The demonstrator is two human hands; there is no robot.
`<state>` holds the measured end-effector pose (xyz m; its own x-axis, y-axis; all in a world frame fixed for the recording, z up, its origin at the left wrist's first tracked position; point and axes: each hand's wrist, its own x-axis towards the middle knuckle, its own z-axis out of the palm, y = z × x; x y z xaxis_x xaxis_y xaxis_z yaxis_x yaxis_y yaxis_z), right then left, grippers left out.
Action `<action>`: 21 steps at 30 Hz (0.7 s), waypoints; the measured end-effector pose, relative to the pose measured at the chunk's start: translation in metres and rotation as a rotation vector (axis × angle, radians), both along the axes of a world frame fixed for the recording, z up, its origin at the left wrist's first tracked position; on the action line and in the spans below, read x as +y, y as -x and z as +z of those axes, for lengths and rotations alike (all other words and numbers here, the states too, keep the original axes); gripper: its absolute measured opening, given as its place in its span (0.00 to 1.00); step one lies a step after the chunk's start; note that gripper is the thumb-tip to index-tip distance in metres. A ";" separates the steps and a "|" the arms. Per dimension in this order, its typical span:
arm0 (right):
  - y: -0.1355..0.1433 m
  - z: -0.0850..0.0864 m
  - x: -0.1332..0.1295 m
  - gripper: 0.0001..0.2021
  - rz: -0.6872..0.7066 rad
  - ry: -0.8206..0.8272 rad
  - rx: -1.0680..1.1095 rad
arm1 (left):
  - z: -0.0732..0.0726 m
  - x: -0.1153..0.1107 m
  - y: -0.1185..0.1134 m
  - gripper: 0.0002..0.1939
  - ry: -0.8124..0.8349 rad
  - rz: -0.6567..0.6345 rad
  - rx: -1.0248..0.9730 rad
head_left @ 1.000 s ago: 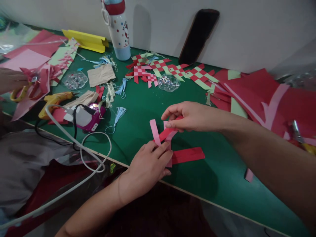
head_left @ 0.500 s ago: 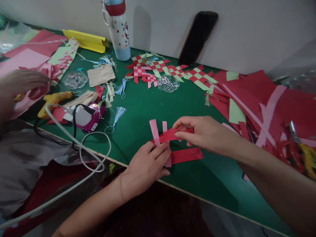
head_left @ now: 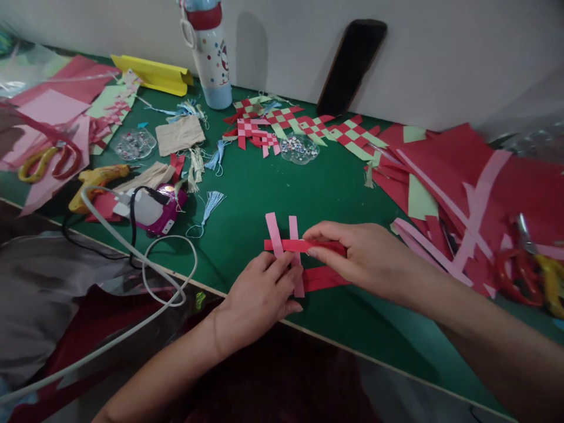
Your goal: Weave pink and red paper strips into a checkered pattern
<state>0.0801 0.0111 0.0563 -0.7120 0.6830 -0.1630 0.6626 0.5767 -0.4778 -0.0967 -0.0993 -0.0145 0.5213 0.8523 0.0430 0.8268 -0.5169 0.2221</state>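
Observation:
My right hand (head_left: 348,249) pinches a red paper strip (head_left: 288,245) between thumb and fingers. This strip lies across two upright pink paper strips, the left one (head_left: 274,234) and the right one (head_left: 294,229). Just below, my left hand (head_left: 267,285) holds the strips down on the green tabletop, its fingers bent and closed over where they cross. Lower red strips (head_left: 324,279) stick out to the right from under those fingers. The crossing itself is mostly hidden by my left hand.
Woven red-and-green pieces (head_left: 352,136), a dish of beads (head_left: 299,148), a bottle (head_left: 214,64) and a phone (head_left: 352,67) stand or lie behind. Paper sheets (head_left: 458,164) and scissors (head_left: 520,276) are right. Left are a glue gun (head_left: 94,182), cables and another person's hand (head_left: 9,132).
The red strip in my right hand has swung from slanted to nearly level across the pink strips, my right hand shifting slightly down. The other person's hand has moved left, showing scissors.

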 end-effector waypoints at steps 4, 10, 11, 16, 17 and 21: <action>-0.004 0.006 -0.013 0.13 0.037 -0.115 -0.002 | -0.001 0.000 -0.001 0.30 0.042 0.011 -0.010; -0.012 -0.002 -0.008 0.13 -0.019 -0.010 0.009 | -0.003 -0.001 0.001 0.30 0.013 -0.005 -0.036; -0.012 -0.005 -0.003 0.13 -0.044 0.032 0.000 | -0.003 -0.002 0.001 0.30 -0.008 -0.013 -0.051; -0.014 -0.012 0.018 0.13 -0.134 0.260 -0.055 | -0.002 -0.005 0.001 0.27 -0.042 0.078 -0.196; -0.014 -0.011 0.019 0.13 -0.129 0.320 -0.074 | -0.003 -0.005 0.001 0.27 -0.040 0.092 -0.223; -0.016 -0.009 0.018 0.16 -0.094 0.481 -0.134 | -0.009 -0.006 0.003 0.23 -0.072 0.083 -0.273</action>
<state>0.0964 0.0292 0.0474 -0.6025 0.5682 -0.5605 0.7748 0.2479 -0.5815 -0.0995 -0.1053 -0.0231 0.4106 0.8813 0.2340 0.7815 -0.4724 0.4075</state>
